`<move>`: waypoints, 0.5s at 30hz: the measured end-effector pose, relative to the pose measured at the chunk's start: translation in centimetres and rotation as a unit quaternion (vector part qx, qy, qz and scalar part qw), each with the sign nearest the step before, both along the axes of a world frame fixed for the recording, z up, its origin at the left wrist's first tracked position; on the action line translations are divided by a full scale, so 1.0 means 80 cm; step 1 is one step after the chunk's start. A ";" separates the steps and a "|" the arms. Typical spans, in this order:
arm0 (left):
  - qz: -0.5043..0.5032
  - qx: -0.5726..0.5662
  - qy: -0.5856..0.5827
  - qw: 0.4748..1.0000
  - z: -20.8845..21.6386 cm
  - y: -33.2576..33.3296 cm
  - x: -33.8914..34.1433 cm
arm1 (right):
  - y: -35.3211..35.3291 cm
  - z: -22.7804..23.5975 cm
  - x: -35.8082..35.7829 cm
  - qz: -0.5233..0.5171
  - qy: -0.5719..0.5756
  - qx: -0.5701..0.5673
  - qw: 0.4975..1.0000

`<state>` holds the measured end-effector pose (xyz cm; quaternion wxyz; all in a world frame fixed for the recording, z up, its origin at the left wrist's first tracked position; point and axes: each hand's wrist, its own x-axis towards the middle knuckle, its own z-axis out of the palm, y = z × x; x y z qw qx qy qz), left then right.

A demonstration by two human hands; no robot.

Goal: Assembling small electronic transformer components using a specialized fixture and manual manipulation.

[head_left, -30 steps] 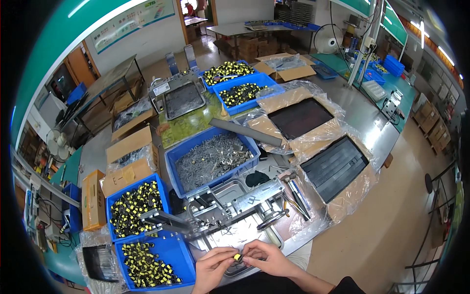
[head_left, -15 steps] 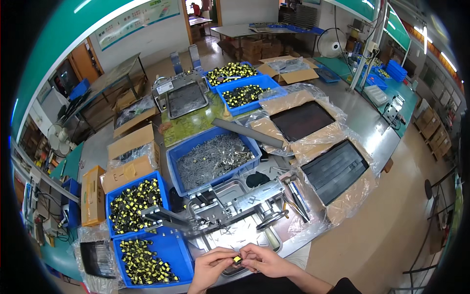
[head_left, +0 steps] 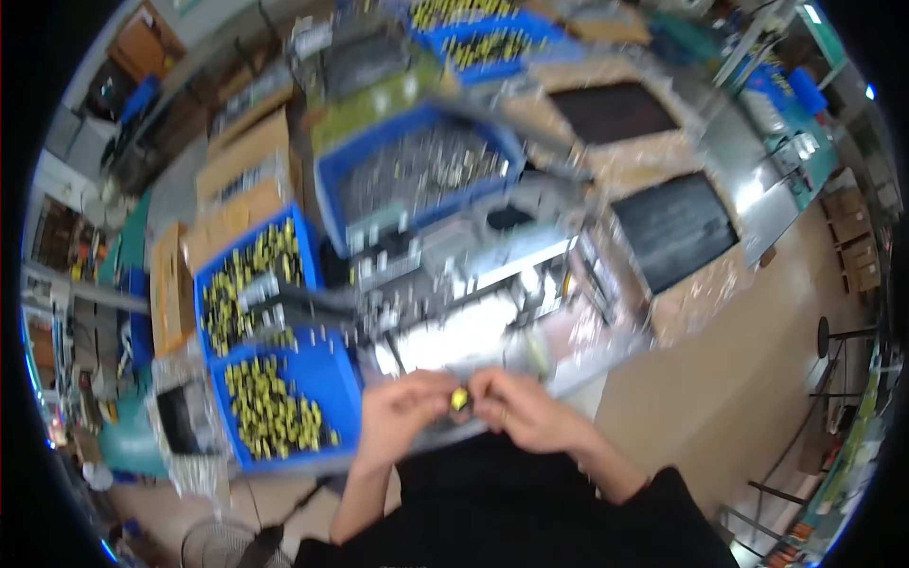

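Between my two hands, close to the bench's front edge, is a small black part with a yellow face (head_left: 460, 399). My left hand (head_left: 405, 407) pinches it from one side. The fingertips of my right hand (head_left: 526, 409) close on its other side. Just beyond my hands stands a metal hand-press fixture (head_left: 388, 270), smeared by motion, over a bright metal tray (head_left: 454, 333). Left of my left hand, a blue bin (head_left: 333, 379) holds many similar black and yellow parts (head_left: 270, 412).
Behind that bin is another blue bin of such parts (head_left: 248, 275). A large blue bin (head_left: 327, 189) of small metal pieces lies beyond the fixture. To the right, an open carton (head_left: 677, 317) holds dark strips (head_left: 672, 230). Hand tools (head_left: 595, 275) lie beside the fixture.
My view has tilted down, so the bench sits higher in the picture and more of my arms shows. Both hands still hold the small black and yellow part.
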<state>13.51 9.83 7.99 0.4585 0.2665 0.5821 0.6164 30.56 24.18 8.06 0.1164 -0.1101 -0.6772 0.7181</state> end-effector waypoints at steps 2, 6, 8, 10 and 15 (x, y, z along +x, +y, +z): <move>0.025 0.017 -0.039 0.999 0.012 0.010 0.005 | 0.008 0.008 0.002 -0.014 0.007 -0.016 1.000; 0.053 0.086 -0.067 0.993 0.006 0.017 0.005 | 0.008 0.001 -0.003 -0.130 0.035 -0.044 0.990; 0.061 0.106 -0.055 0.991 0.000 0.014 0.009 | 0.007 -0.004 -0.005 -0.131 0.029 -0.023 0.991; 0.064 0.140 -0.056 0.987 -0.002 0.008 0.015 | 0.000 -0.005 -0.005 -0.137 0.024 0.004 0.990; 0.064 0.124 -0.032 0.990 0.003 -0.004 0.020 | -0.017 0.002 -0.002 -0.168 0.010 0.024 0.985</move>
